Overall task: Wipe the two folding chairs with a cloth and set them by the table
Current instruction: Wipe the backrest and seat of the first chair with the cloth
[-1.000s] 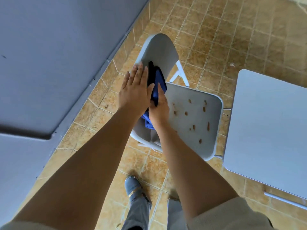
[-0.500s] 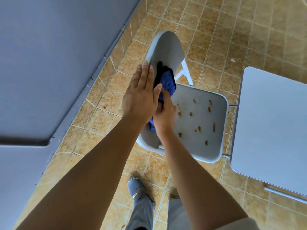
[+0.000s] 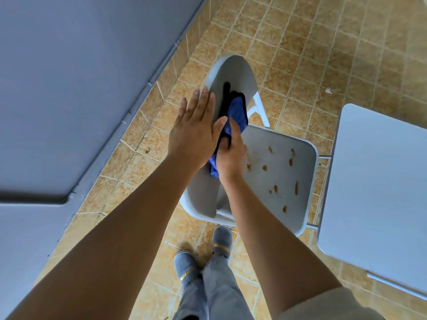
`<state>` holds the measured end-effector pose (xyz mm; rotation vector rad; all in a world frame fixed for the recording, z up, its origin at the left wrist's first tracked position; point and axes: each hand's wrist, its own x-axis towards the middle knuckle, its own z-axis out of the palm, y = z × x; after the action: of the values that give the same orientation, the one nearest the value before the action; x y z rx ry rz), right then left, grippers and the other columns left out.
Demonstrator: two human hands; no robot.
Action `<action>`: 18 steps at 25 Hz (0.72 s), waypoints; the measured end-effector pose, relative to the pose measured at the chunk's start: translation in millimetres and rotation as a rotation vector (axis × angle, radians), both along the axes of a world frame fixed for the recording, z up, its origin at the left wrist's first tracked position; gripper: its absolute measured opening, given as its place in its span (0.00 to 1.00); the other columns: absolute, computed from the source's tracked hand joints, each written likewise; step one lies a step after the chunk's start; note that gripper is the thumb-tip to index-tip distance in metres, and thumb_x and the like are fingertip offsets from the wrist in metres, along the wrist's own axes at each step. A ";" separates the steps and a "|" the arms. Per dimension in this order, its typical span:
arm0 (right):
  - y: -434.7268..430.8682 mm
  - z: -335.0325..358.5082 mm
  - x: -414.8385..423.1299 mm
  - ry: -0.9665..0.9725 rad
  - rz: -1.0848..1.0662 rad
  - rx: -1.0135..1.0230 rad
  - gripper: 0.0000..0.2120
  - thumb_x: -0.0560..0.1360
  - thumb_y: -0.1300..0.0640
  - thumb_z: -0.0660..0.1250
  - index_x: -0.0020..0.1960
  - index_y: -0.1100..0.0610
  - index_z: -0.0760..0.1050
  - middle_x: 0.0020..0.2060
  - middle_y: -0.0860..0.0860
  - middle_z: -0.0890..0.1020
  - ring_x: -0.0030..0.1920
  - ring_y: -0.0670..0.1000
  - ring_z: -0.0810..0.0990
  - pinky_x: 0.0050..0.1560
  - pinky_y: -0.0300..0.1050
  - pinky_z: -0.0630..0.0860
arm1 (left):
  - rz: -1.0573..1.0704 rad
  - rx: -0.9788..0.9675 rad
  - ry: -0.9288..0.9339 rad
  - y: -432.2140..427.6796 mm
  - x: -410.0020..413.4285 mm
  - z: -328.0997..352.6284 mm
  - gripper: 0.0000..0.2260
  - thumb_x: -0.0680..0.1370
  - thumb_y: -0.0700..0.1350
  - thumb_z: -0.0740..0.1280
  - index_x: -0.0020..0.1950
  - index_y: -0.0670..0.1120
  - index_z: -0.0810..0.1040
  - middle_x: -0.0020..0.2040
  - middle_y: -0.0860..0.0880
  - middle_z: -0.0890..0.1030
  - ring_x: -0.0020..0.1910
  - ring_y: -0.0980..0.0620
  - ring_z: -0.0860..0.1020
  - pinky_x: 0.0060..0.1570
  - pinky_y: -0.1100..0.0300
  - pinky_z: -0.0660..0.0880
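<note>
A grey folding chair (image 3: 279, 181) stands open on the tiled floor, its seat dotted with several brown dirt spots. My left hand (image 3: 194, 132) lies flat with straight fingers against the back of its backrest (image 3: 233, 77). My right hand (image 3: 231, 155) grips a blue cloth with a black edge (image 3: 238, 112) and presses it on the front face of the backrest. A second grey chair seat (image 3: 379, 190) fills the right side of the view.
A large grey table top (image 3: 69, 88) takes up the left half, with its edge running diagonally close to the chair. My two feet in grey shoes (image 3: 203, 255) stand on the tan tiles just behind the chair. A small scrap (image 3: 328, 90) lies on the floor beyond.
The cloth in my right hand has slid up the backrest a little. My left hand has stayed flat behind the backrest. The view has shifted slightly.
</note>
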<state>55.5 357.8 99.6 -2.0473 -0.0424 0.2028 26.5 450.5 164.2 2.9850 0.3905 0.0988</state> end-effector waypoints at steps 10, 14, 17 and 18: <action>17.6 0.2 61.6 -0.020 -0.019 -0.037 0.25 0.76 0.57 0.52 0.72 0.47 0.64 0.56 0.56 0.81 0.48 0.59 0.79 0.51 0.55 0.75 | 0.019 -0.018 -0.002 10.2 27.7 -2.8 0.30 0.80 0.57 0.38 0.78 0.42 0.44 0.79 0.44 0.47 0.78 0.49 0.45 0.76 0.54 0.43; 1.7 -16.6 8.8 -0.173 0.047 -0.022 0.26 0.73 0.55 0.50 0.70 0.47 0.68 0.56 0.59 0.81 0.43 0.62 0.79 0.45 0.53 0.76 | 0.035 -0.016 -0.026 9.6 26.0 -2.7 0.30 0.80 0.58 0.36 0.78 0.42 0.46 0.79 0.44 0.48 0.78 0.48 0.47 0.76 0.53 0.45; -14.6 -28.7 29.8 -0.001 -0.011 -0.118 0.24 0.76 0.60 0.55 0.71 0.48 0.68 0.54 0.59 0.81 0.46 0.62 0.79 0.47 0.47 0.73 | 0.038 -0.041 -0.033 10.6 28.2 -3.1 0.30 0.80 0.57 0.38 0.78 0.42 0.46 0.79 0.44 0.49 0.78 0.48 0.48 0.76 0.53 0.45; -13.5 -28.6 48.9 0.079 -0.018 -0.153 0.24 0.77 0.60 0.56 0.72 0.48 0.66 0.56 0.59 0.81 0.50 0.61 0.79 0.51 0.46 0.72 | 0.040 -0.040 -0.031 10.5 28.1 -3.2 0.30 0.80 0.57 0.38 0.78 0.42 0.46 0.79 0.44 0.49 0.78 0.48 0.48 0.76 0.53 0.46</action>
<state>104.5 344.3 70.9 -2.1889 0.0414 0.2828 54.6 461.1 161.0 2.9336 0.4426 0.1399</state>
